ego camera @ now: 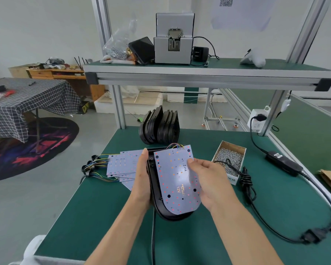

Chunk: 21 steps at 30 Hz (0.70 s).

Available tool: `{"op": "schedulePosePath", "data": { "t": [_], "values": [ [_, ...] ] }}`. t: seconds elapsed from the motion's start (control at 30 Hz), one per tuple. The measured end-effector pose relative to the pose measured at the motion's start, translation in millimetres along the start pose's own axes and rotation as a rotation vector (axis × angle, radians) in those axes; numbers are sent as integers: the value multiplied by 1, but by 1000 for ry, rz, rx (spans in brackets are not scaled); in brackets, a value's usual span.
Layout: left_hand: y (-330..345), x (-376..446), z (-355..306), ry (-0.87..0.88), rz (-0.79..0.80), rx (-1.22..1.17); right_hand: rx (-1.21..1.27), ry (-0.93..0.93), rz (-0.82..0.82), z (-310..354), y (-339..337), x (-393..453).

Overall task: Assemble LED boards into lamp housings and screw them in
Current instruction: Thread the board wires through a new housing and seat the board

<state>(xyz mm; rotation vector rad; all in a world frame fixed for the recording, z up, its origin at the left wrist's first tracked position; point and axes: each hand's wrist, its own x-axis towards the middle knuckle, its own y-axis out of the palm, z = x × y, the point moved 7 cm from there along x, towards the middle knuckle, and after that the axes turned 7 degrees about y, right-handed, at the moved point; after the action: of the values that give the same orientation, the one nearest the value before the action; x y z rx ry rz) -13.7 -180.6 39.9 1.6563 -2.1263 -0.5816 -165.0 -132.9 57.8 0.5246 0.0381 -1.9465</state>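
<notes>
At a green worktop framed in aluminium, I hold a black housing near the middle, my left hand curled round its left side, thumb along the rim. My right hand pinches the right edge of an LED board lying tilted over the housing, its wires at the far end. More boards fan out to the left, touching my left hand; spare housings stand on edge beyond. A box of screws sits just right, a cable coiled beside it. A shelf overhead carries a screw feeder. Bare green stretches near and right; the left edge drops to grey floor, a rug and a checked table.
</notes>
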Motion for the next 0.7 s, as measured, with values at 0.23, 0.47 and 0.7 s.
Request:
{"op": "schedulePosePath", "data": {
  "t": [0.23, 0.47, 0.7],
  "values": [
    [4, 2, -2, -6, -13, -3, 43, -11, 52, 1, 6, -3],
    [1, 4, 1, -2, -32, -14, 48, -114, -33, -5, 9, -1],
    [-6, 3, 1, -5, -66, -16, -391, -475, -85, -8, -2, -7]
  ]
}}
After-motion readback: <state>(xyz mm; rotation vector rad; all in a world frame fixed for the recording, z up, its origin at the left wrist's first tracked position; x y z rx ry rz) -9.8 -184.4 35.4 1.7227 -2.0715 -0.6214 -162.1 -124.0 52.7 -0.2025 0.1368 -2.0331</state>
